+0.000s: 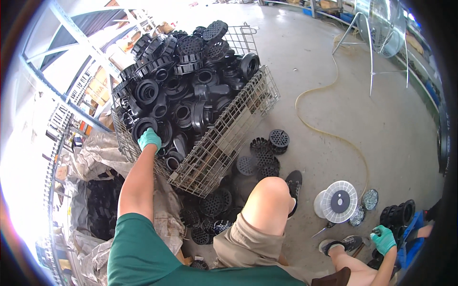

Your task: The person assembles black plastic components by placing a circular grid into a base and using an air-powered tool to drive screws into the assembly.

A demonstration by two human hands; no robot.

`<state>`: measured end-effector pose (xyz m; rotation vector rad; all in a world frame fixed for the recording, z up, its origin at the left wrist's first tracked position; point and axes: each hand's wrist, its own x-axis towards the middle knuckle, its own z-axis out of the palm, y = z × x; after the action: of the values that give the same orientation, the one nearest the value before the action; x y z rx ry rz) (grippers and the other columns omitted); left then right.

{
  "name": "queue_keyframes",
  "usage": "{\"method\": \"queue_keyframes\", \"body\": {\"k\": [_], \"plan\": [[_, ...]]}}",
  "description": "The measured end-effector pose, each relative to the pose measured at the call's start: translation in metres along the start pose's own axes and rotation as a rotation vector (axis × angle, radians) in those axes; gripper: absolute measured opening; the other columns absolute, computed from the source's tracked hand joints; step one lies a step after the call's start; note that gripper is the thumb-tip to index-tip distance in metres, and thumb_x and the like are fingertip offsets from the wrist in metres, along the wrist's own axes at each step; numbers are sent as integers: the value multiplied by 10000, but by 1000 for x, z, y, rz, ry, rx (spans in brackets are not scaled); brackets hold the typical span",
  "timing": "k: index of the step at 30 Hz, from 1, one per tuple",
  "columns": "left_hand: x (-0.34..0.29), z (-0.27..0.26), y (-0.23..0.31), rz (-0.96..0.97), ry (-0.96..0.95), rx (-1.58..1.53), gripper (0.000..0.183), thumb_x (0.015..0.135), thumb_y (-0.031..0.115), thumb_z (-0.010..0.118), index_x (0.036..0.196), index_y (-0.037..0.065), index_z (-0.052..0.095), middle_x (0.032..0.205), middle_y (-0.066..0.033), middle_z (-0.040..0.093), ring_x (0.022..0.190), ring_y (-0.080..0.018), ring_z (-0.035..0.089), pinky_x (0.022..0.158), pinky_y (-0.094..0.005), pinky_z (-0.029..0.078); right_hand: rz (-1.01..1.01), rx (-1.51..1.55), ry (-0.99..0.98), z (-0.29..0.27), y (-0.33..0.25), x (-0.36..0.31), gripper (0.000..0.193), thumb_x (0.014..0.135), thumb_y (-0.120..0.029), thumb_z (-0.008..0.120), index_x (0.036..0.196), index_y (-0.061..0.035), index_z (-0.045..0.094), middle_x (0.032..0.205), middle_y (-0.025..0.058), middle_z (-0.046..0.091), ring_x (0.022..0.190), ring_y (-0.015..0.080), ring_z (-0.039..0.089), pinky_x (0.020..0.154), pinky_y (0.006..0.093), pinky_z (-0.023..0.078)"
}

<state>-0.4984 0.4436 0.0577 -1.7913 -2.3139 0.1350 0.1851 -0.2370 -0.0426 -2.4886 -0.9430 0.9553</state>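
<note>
My left hand [150, 139], in a green glove, reaches into a wire mesh cage [224, 138] heaped with black plastic parts. Its fingers are closed on the rim of a round black pipe fitting [141, 125] at the cage's near left corner. Over at the lower right, my right hand [383, 239], gloved too, has its fingers curled; whatever they may hold does not show clearly. Close by it lie ribbed black rings [398, 213] and a blue object [414, 236]. Round perforated black grates [214, 204] lie on the floor between the cage and my legs.
A large woven sack [102, 152] with black pieces inside stands left of the cage. A white spool [339, 201] sits on the floor beside shiny speckled discs [369, 199]. A yellowish hose [329, 131] snakes towards a big metal fan [381, 28]. Blue-grey shelving [71, 31] rises at left.
</note>
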Motion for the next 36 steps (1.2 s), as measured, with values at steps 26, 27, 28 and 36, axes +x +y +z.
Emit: {"method": "queue_keyframes", "body": {"k": [26, 27, 28, 36], "plan": [[-413, -226, 293, 1804, -481, -83, 518, 862, 606, 674, 859, 94, 758, 759, -207, 679, 745, -396, 671, 706, -472, 539, -645, 101, -30, -5, -196, -59, 861, 702, -272, 930, 1408, -48, 489, 1268, 205, 630, 1047, 357, 647, 936, 428, 522], [-429, -211, 303, 1864, -499, -127, 538, 866, 613, 661, 862, 85, 760, 772, -210, 688, 743, -410, 670, 717, -469, 543, -558, 48, -18, -2, -191, -64, 785, 679, -328, 936, 1297, -20, 561, 1197, 224, 651, 1049, 392, 636, 933, 435, 517], [-440, -197, 316, 1874, -551, -40, 555, 866, 611, 656, 881, 67, 765, 808, -220, 697, 769, -418, 672, 738, -467, 546, -586, 88, -9, 11, -171, -59, 723, 685, -323, 931, 1245, -10, 598, 1175, 205, 666, 1028, 359, 662, 909, 421, 532], [-448, -118, 382, 1949, -659, -349, 412, 843, 387, 799, 1080, 56, 736, 955, -168, 747, 836, -283, 727, 765, -376, 557, -172, 941, 124, 113, -143, -58, 570, 773, -230, 883, 1229, 11, 641, 1058, 96, 736, 920, 179, 696, 849, 334, 558]]}}
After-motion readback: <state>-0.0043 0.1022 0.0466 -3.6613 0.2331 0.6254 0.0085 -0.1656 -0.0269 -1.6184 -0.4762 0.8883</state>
